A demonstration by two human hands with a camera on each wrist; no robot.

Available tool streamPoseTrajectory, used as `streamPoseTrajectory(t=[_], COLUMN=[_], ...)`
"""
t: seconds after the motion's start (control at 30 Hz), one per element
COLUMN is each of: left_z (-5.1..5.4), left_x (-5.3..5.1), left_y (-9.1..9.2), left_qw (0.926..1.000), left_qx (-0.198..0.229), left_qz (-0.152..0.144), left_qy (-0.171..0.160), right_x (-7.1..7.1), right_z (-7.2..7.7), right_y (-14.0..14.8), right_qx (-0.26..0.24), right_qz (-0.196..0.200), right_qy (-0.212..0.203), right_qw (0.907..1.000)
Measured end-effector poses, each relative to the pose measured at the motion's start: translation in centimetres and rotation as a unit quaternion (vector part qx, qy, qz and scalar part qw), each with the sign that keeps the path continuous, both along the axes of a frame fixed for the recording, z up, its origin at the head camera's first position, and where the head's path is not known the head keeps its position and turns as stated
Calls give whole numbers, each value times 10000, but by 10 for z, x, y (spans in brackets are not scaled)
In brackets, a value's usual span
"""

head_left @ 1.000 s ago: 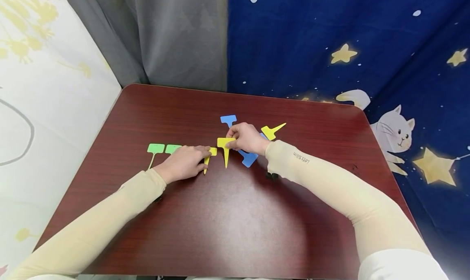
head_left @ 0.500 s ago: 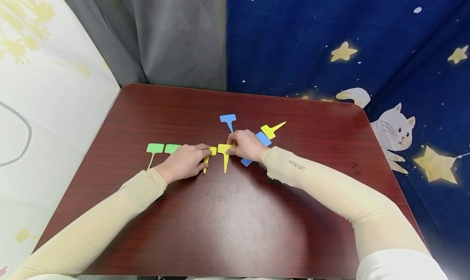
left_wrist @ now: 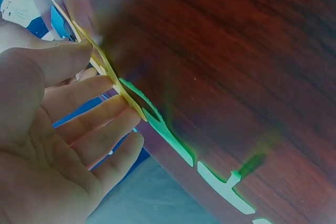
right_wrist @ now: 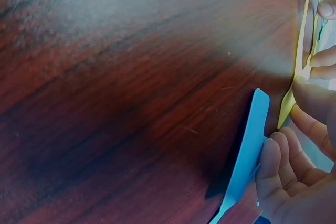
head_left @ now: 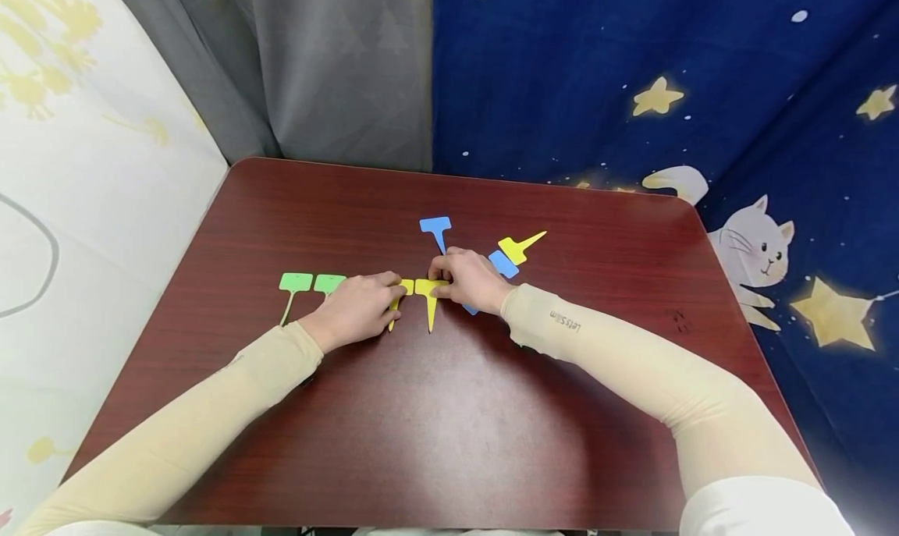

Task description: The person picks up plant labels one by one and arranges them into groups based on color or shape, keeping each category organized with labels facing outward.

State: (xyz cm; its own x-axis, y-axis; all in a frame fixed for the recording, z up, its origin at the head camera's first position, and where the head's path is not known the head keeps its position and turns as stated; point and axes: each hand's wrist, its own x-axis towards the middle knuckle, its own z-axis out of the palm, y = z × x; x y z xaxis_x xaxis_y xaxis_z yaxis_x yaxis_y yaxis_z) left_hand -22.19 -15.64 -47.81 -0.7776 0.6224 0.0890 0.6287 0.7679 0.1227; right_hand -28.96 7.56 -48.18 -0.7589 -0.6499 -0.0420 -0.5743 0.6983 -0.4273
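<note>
My left hand holds a yellow T-shaped plant label on the table, thumb by its stem and fingers on its head. Just right of it, my right hand pinches a second yellow plant label by the right end of its head, stem towards me. Their heads lie side by side with a thin gap. Two green plant labels lie to the left, the nearer one partly covered by the left hand. In the right wrist view, a blue plant label lies close to my right fingers.
Beyond my right hand lie a blue label, another blue label and a yellow label touching or nearly touching it. The dark red table meets a grey curtain and a blue curtain behind.
My right hand has brought its yellow label slightly towards me and left, down level with the other yellow one, narrowing the gap. The left hand has stayed almost still.
</note>
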Motion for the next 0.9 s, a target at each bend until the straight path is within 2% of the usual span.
streamPoseTrajectory(t=[0.23,0.33,0.5,0.6,0.7,0.9], left_z=[1,3,6,6,4,-3], left_x=[-1,-1,0,1,2,2], left_y=[3,4,10,16,20,26], left_qw=[10000,9999,9989,9982,9983,9982], left_qx=[-72,-115,-21,68,63,73], left_qz=[31,19,-77,-213,-346,-556], left_qy=[-34,83,462,556,460,204], right_x=[1,3,7,8,6,-5], right_z=[5,6,4,3,1,-2], right_y=[5,10,23,32,42,63], right_qx=[-107,-183,3,239,469,706], right_qz=[-137,-175,101,314,505,831], right_qy=[61,194,472,754,1012,1187], right_qw=[9998,9995,9988,9964,9925,9869])
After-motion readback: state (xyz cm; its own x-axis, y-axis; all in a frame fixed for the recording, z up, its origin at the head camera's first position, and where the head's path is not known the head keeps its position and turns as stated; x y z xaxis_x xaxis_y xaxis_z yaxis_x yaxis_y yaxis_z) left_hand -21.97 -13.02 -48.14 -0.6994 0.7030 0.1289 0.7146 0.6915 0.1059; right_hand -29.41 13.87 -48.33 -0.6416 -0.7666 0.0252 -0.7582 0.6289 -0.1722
